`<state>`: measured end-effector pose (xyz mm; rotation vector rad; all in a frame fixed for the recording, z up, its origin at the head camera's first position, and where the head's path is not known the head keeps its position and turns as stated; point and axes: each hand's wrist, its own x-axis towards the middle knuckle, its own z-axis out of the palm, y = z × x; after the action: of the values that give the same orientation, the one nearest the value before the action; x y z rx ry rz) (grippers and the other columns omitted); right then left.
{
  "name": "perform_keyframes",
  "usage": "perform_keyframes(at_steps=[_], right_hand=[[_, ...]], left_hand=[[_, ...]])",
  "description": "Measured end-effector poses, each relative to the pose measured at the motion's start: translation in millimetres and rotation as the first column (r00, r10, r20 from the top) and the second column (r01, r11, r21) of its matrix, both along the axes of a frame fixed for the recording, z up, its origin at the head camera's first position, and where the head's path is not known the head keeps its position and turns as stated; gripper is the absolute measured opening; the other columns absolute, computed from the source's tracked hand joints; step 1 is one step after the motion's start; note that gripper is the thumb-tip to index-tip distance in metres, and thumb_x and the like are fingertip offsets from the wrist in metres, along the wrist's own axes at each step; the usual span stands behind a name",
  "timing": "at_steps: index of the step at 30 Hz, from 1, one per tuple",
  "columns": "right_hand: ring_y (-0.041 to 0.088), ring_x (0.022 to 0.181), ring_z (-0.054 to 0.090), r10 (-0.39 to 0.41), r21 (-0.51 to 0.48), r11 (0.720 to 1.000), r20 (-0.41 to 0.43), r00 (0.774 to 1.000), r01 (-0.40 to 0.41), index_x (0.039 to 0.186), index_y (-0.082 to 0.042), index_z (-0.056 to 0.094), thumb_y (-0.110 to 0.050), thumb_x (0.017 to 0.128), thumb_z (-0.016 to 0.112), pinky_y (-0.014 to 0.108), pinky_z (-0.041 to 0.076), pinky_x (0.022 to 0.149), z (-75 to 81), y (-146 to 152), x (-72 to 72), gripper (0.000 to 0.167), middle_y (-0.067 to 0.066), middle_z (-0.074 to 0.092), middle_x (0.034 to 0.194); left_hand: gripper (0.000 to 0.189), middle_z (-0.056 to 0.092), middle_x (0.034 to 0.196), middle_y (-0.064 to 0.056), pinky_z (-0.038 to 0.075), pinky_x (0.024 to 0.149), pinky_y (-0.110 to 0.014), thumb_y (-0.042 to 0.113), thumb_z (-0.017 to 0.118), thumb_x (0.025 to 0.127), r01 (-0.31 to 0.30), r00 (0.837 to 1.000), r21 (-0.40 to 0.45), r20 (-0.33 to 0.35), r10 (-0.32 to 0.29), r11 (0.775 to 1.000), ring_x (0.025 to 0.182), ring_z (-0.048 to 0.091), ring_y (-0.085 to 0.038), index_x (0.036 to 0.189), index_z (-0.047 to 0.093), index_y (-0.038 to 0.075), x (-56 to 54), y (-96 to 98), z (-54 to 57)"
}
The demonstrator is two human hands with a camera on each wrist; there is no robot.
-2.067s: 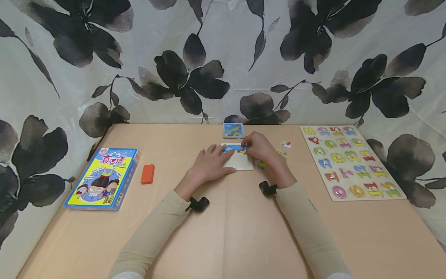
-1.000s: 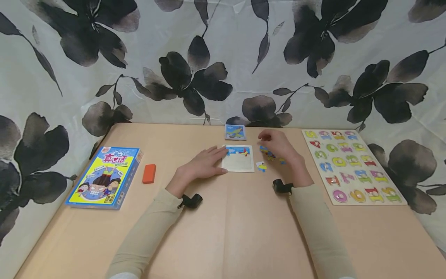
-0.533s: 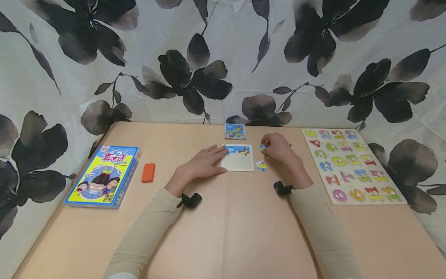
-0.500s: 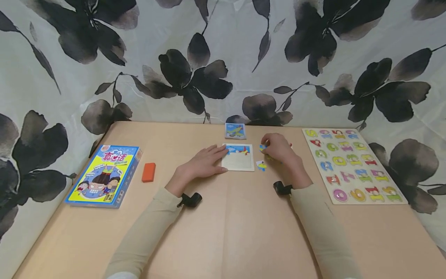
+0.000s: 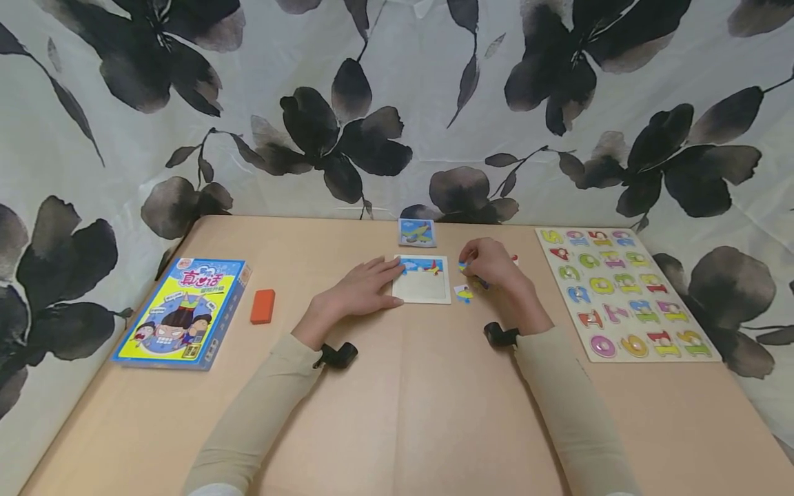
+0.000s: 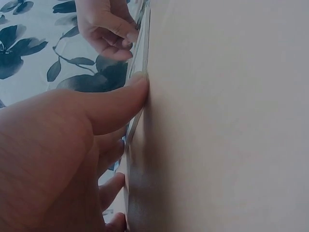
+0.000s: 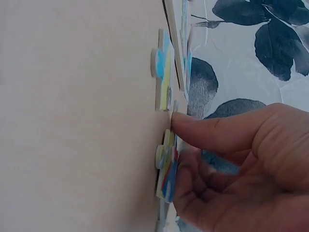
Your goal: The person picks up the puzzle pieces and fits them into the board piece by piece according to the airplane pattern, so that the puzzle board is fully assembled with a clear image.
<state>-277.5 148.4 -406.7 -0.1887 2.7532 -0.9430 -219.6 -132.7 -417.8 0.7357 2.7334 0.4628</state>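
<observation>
A shallow white puzzle tray (image 5: pixel 423 291) lies in front of the person, with a row of blue, red and yellow pieces along its far side. My left hand (image 5: pixel 360 288) rests at its left side, fingers extended over the edge and thumb at the near corner. To the right of the tray, my right hand (image 5: pixel 493 265) pinches a small puzzle piece (image 5: pixel 462 266) between thumb and fingers. More puzzle pieces (image 7: pixel 166 169) lie below those fingers, partly hidden by the hand. One loose piece (image 5: pixel 463 293) sits beside the tray's right edge.
Behind the tray is a picture card (image 5: pixel 417 233) showing a yellow-green plane. A blue-yellow box (image 5: pixel 180 313) and an orange block (image 5: pixel 262 306) stand at the left. A board of colourful figures (image 5: pixel 626 296) lies at the right. A floral cloth (image 5: pixel 434 138) hangs behind the table.
My right hand has left the tray, moved right to the loose pieces and come down, now pinching one. My left hand has slid slightly left on the tray.
</observation>
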Motion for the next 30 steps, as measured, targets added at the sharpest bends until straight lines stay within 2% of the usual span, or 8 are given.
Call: perform_keyframes(at_steps=[5, 9, 17, 23, 25, 30], right_hand=[[0.029, 0.095, 0.051, 0.006, 0.087, 0.996, -0.020, 1.000, -0.004, 0.108, -0.004, 0.068, -0.004, 0.084, 0.072, 0.033, 0.047, 0.076, 1.7, -2.8, 1.4, 0.024, 0.015, 0.060, 0.103], [0.028, 0.093, 0.053, 0.012, 0.097, 0.995, -0.018, 1.000, -0.010, 0.102, -0.005, 0.067, -0.003, 0.084, 0.071, 0.032, 0.047, 0.074, 0.9, -2.3, 1.4, 0.019, 0.015, 0.062, 0.102], [0.027, 0.088, 0.053, 0.007, 0.024, 1.000, 0.012, 1.000, -0.008, 0.099, -0.003, 0.064, 0.001, 0.082, 0.072, 0.029, 0.046, 0.067, 0.1, 1.8, 1.6, 0.019, 0.013, 0.060, 0.098], [0.025, 0.081, 0.052, 0.027, -0.039, 0.999, 0.019, 0.999, -0.026, 0.092, -0.001, 0.068, 0.000, 0.086, 0.064, 0.028, 0.044, 0.062, -0.8, 4.4, 2.3, 0.007, 0.011, 0.059, 0.087], [0.026, 0.083, 0.052, 0.031, -0.039, 0.999, 0.022, 0.999, -0.030, 0.094, -0.001, 0.069, -0.001, 0.087, 0.065, 0.029, 0.046, 0.065, -0.7, 4.5, 2.5, 0.008, 0.012, 0.060, 0.090], [0.029, 0.096, 0.050, 0.026, 0.058, 0.998, -0.024, 0.999, -0.025, 0.107, -0.001, 0.067, 0.001, 0.082, 0.069, 0.035, 0.048, 0.078, 2.3, 3.3, 4.7, 0.025, 0.016, 0.060, 0.105]], left_hand=[[0.075, 0.019, 0.168, -0.001, 0.013, 0.125, -0.056, 0.048, 0.057, 0.098, 0.000, 1.000, 0.009, 0.003, 0.000, 1.000, 0.156, 0.010, -0.031, 0.159, 0.026, 0.017, 0.8, -1.0, 0.5], [0.075, 0.019, 0.168, -0.002, 0.013, 0.125, -0.056, 0.048, 0.056, 0.098, 0.002, 1.000, 0.013, 0.003, -0.002, 1.000, 0.156, 0.010, -0.032, 0.159, 0.026, 0.017, 1.0, -1.2, 1.3], [0.075, 0.019, 0.168, -0.002, 0.013, 0.124, -0.056, 0.048, 0.057, 0.098, 0.005, 1.000, 0.009, 0.005, -0.005, 1.000, 0.156, 0.010, -0.032, 0.159, 0.026, 0.017, 1.1, -0.6, 1.7], [0.076, 0.019, 0.168, -0.002, 0.013, 0.124, -0.057, 0.048, 0.057, 0.097, 0.002, 1.000, 0.016, 0.004, -0.002, 1.000, 0.156, 0.010, -0.032, 0.159, 0.026, 0.017, 0.7, -0.4, 0.6], [0.076, 0.020, 0.167, -0.003, 0.012, 0.124, -0.057, 0.048, 0.057, 0.097, 0.001, 1.000, 0.022, 0.005, -0.001, 1.000, 0.156, 0.010, -0.032, 0.159, 0.026, 0.016, 0.3, -0.3, 0.2], [0.076, 0.019, 0.167, -0.002, 0.012, 0.124, -0.057, 0.049, 0.057, 0.097, 0.004, 1.000, 0.025, 0.008, -0.004, 1.000, 0.156, 0.010, -0.031, 0.159, 0.026, 0.017, -1.1, 0.2, -1.1]])
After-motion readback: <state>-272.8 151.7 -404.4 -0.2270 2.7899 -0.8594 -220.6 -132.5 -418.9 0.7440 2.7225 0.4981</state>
